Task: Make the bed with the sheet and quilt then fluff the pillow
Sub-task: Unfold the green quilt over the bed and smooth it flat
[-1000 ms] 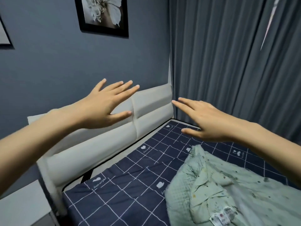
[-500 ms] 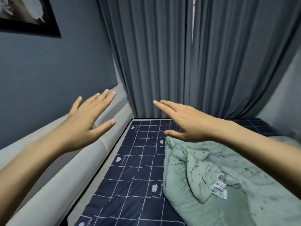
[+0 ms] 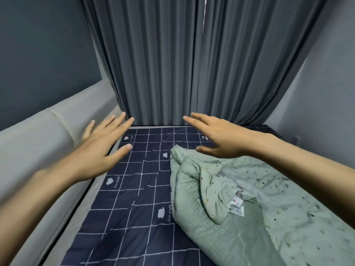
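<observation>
At the left, a pale padded headboard (image 3: pixel 48 131) is seen running along the bed's edge. The left hand (image 3: pixel 99 144) is held above the far left of the bed, fingers straight and spread, nothing gripped. The navy checked sheet (image 3: pixel 134 189) is laid over the mattress, with some creases visible; it can be judged as largely in place, perhaps needing smoothing. The right hand (image 3: pixel 221 139) is likewise spread and empty, raised above the far end of the green quilt (image 3: pixel 249 208), which is left bunched at the right. Spreading the quilt remains undone. No pillow is in view.
</observation>
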